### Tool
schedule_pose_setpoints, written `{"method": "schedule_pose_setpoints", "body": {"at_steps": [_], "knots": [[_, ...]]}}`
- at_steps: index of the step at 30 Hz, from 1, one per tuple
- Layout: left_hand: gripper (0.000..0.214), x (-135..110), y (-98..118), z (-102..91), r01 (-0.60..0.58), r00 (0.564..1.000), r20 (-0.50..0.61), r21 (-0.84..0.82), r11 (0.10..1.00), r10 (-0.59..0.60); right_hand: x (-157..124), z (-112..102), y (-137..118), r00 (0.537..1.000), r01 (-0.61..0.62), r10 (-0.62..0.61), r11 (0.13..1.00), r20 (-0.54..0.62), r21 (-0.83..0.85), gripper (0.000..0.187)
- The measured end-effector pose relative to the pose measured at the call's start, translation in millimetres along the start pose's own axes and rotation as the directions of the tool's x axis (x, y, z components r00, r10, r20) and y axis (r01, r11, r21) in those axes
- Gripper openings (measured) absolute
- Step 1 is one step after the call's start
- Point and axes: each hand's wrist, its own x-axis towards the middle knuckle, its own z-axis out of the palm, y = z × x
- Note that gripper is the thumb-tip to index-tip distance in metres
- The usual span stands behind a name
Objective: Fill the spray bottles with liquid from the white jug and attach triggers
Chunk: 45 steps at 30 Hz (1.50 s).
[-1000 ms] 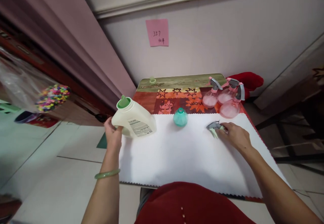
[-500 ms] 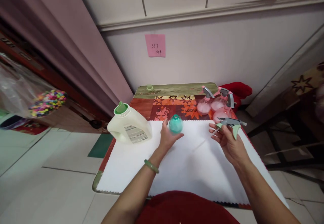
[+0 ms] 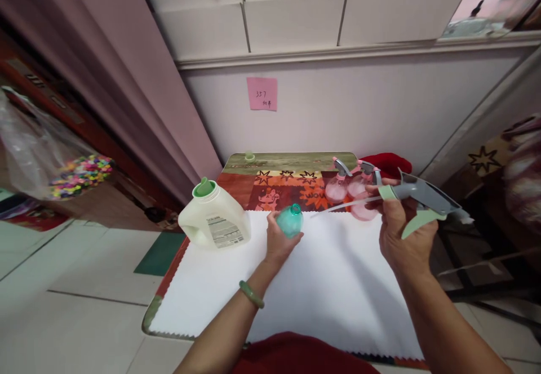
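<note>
My left hand (image 3: 279, 241) is closed around a small round teal bottle (image 3: 289, 222), tilted with its open neck toward the right. In my right hand (image 3: 401, 236) is a grey and pale green spray nozzle (image 3: 426, 194), gripped at its collar. Its thin dip tube (image 3: 342, 206) points left, the tip close to the bottle's neck but apart from it. Behind my right hand stand several pink spray bottles (image 3: 337, 188) with grey triggers, one partly hidden.
A large cream jug (image 3: 226, 222) with a green spout stands at the left of the table. A small green cap (image 3: 249, 156) lies at the back edge. White cloth (image 3: 220, 301) covers the front of the table. A red cloth item (image 3: 389, 163) is behind the pink bottles.
My right hand has raised the spray nozzle and turned it so that the tube points left toward the bottle. My left hand now grips the bottle, which has tipped to the right.
</note>
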Motion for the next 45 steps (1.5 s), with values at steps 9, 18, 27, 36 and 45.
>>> {"method": "schedule_pose_setpoints", "body": {"at_steps": [9,18,27,36,45], "knots": [[0.08,-23,46,-37.6,-0.08,0.997,-0.009,-0.034,0.996,0.08,-3,44,-16,0.98,0.138,-0.128,0.989,0.154,-0.058,0.033],[0.081,-32,75,-70.1,0.069,0.954,0.296,-0.353,0.933,0.042,-13,65,-12,0.868,-0.195,0.196,0.98,0.456,-0.05,0.036],[0.077,-41,73,-76.0,0.664,0.745,0.652,-0.704,0.254,-0.14,-16,109,14,0.619,-0.666,0.444,0.734,0.648,0.133,0.047],[0.079,-36,87,-79.2,0.871,0.484,0.875,-0.482,-0.094,-0.002,-4,120,21,0.457,-0.764,0.254,0.603,0.852,0.23,0.043],[0.041,-46,87,-75.8,0.902,0.423,0.9,-0.406,-0.149,0.107,-3,115,21,0.442,-0.753,0.169,0.604,0.881,0.262,0.046]]}}
